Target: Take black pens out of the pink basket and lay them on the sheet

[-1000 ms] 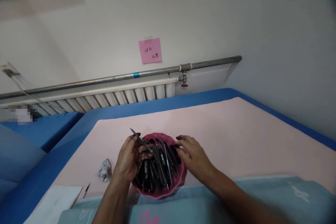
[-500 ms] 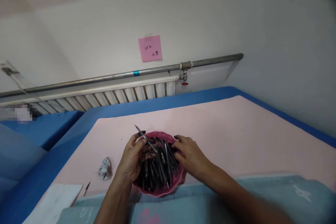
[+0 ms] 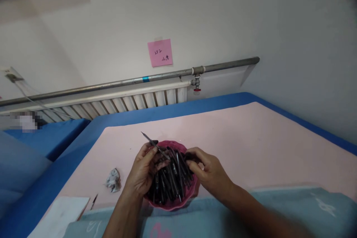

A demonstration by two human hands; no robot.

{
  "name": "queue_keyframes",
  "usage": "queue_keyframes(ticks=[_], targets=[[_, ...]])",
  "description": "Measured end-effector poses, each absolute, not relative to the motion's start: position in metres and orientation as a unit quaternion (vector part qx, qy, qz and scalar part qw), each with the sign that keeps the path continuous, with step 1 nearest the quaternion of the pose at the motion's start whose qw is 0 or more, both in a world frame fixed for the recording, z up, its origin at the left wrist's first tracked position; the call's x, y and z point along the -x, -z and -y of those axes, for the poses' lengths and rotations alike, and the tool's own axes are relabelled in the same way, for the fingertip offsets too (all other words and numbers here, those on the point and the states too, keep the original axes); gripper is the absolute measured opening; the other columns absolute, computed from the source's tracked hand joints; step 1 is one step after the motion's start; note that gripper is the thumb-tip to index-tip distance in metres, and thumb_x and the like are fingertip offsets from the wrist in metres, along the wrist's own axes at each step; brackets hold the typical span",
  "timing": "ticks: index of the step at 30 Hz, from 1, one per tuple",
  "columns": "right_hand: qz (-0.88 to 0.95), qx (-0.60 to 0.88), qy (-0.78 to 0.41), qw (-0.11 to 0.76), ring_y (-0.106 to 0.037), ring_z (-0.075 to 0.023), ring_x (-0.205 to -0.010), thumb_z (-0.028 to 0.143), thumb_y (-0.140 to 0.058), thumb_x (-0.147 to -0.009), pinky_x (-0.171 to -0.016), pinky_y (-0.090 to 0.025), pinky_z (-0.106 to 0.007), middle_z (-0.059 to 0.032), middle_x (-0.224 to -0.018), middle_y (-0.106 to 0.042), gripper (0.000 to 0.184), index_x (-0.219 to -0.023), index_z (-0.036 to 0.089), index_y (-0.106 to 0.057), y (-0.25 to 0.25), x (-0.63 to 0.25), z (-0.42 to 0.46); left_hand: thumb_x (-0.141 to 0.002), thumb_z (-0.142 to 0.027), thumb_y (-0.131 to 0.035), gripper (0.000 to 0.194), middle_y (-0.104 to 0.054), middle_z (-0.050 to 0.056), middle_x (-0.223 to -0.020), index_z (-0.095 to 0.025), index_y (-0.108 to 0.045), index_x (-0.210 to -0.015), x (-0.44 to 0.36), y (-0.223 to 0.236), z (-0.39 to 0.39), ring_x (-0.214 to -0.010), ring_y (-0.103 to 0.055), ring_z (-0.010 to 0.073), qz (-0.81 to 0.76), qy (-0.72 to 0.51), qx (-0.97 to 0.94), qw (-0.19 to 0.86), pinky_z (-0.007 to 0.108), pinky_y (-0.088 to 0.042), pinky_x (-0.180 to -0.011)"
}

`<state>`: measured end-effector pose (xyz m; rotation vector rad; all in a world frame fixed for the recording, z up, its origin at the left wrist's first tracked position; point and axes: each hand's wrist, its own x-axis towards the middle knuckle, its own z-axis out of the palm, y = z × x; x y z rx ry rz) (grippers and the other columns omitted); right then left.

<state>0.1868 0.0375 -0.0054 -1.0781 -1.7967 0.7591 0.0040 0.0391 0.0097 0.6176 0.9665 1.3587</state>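
So, L hand (image 3: 141, 169) w/ pinch grip on pen (image 3: 147, 138), R hand (image 3: 213, 171) at bowl (image 3: 193, 194), grip unclear

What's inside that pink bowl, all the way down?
The pink bowl holds a heap of dark, pen-like sticks. The upper ones show; whatever lies beneath, and the bowl's floor, is covered. The left hand hides part of the left side.

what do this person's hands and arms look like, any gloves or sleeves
The left hand and right hand are ungloved, with dark smudges on some fingers. No sleeves or wristwear show on the visible forearms.
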Motion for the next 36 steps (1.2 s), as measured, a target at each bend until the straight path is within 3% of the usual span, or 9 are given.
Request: queue_keyframes(ticks=[3, 8, 13, 25, 36], targets=[[0.735, 0.419, -0.299, 0.440, -0.059, -0.0139, -0.074, 0.013, -0.044, -0.074, -0.066, -0.046, -0.025, 0.0000, -0.083, -0.064, 0.023, -0.089, 0.022, -0.059, 0.007, -0.184, -0.034, -0.070, -0.019, -0.065, 0.024, -0.065, 0.002, -0.077, -0.020, -0.052, -0.090, -0.008, -0.011, -0.037, -0.072, -0.064, 0.0169, -0.410, -0.590, -0.273, 0.640, 0.032, -0.053, -0.065], [0.733, 0.459, -0.306, 0.398, -0.054, -0.0115, -0.060, 0.015, -0.048, -0.073, -0.056, -0.043, -0.022, 0.0042, -0.067, -0.059, 0.015, -0.084, 0.022, -0.055, 0.011, -0.183, -0.033, -0.064, -0.015, -0.069, 0.031, -0.065, 0.001, -0.078, -0.020, -0.053, -0.091, -0.014, -0.007, -0.034, -0.073, -0.064, 0.0157, -0.398, -0.590, -0.290, 0.640, 0.029, -0.053, -0.066], [0.736, 0.453, -0.324, 0.385, -0.055, -0.0122, -0.065, 0.014, -0.051, -0.073, -0.061, -0.042, -0.023, 0.0026, -0.070, -0.059, 0.011, -0.081, 0.020, -0.055, 0.014, -0.181, -0.033, -0.064, -0.015, -0.069, 0.026, -0.065, 0.002, -0.079, -0.015, -0.055, -0.086, -0.021, -0.005, -0.032, -0.072, -0.063, 0.0131, -0.399, -0.573, -0.320, 0.640, 0.025, -0.052, -0.067], [0.715, 0.445, -0.304, 0.446, -0.052, -0.0107, -0.061, 0.012, -0.052, -0.072, -0.058, -0.040, -0.021, 0.0031, -0.067, -0.056, 0.010, -0.078, 0.019, -0.057, 0.013, -0.180, -0.031, -0.066, -0.016, -0.068, 0.024, -0.065, 0.002, -0.078, -0.015, -0.054, -0.086, -0.021, -0.003, -0.032, -0.070, -0.062, 0.0122, -0.409, -0.574, -0.337, 0.624, 0.026, -0.053, -0.066], [0.731, 0.425, -0.290, 0.449, -0.055, -0.0113, -0.065, 0.013, -0.051, -0.075, -0.061, -0.042, -0.022, 0.0022, -0.071, -0.058, 0.010, -0.080, 0.020, -0.056, 0.015, -0.181, -0.030, -0.064, -0.017, -0.069, 0.025, -0.065, 0.003, -0.077, -0.014, -0.054, -0.084, -0.023, -0.003, -0.032, -0.067, -0.061, 0.0120, -0.412, -0.567, -0.335, 0.629, 0.026, -0.052, -0.065]])
